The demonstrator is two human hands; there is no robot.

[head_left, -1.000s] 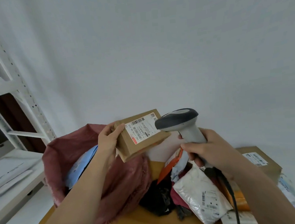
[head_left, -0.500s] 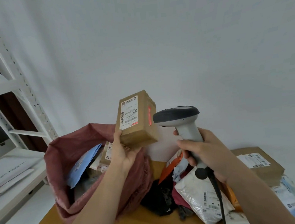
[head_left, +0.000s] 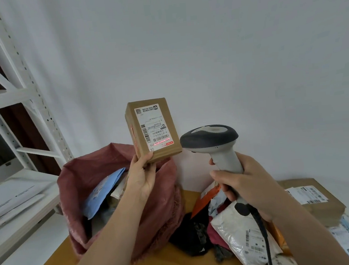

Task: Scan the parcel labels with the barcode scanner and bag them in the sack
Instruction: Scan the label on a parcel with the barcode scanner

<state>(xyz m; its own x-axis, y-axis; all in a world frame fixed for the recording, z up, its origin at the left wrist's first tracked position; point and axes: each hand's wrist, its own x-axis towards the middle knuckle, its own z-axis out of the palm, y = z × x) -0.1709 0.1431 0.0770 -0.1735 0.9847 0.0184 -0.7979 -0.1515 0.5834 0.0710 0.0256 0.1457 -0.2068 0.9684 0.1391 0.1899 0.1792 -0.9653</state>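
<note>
Small cardboard box (head_left: 153,130) is pinched at its lower corner by left hand (head_left: 142,178) above red sack (head_left: 155,208), scanner (head_left: 210,138) is gripped by right hand (head_left: 247,186); misread judged possible, red line low on label (head_left: 155,126).

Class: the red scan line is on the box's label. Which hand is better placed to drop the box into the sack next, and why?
Probably the left hand: it already holds the cardboard box directly above the open red sack. The right hand grips the barcode scanner.
</note>
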